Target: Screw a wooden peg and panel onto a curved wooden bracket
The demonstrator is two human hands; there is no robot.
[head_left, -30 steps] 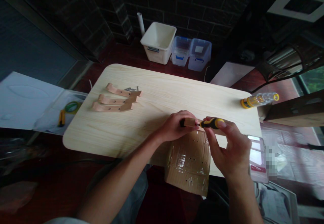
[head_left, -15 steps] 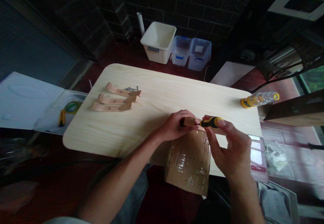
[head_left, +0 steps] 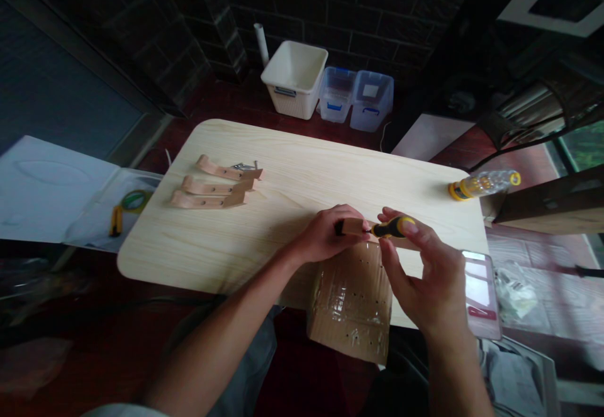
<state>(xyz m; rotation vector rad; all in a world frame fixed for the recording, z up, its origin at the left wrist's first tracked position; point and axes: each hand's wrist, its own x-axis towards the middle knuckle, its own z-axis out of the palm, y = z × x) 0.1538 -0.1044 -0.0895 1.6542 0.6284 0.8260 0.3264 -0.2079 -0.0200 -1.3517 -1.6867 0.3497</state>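
Note:
My left hand [head_left: 330, 233] is wrapped round a light wooden piece [head_left: 353, 226] at the top of a taped cardboard piece [head_left: 353, 304], which overhangs the table's near edge. In my right hand [head_left: 425, 266] is a yellow and black screwdriver [head_left: 394, 227], its handle end against the palm side of the fingers and its tip at the wooden piece. The contact at the tip is too small to make out. Three curved wooden pieces [head_left: 214, 189] lie at the table's left, with metal screws [head_left: 243, 166] beside the farthest one.
A clear bottle-shaped case with yellow ends [head_left: 486, 184] lies at the table's [head_left: 302, 159] right edge. A phone-like device [head_left: 481, 294] is at the near right. Beyond the table stand a white basket [head_left: 297, 99] and two clear bins [head_left: 372, 102].
The fingers of my right hand have shifted and spread slightly around the screwdriver handle. My left hand and the cardboard have hardly moved.

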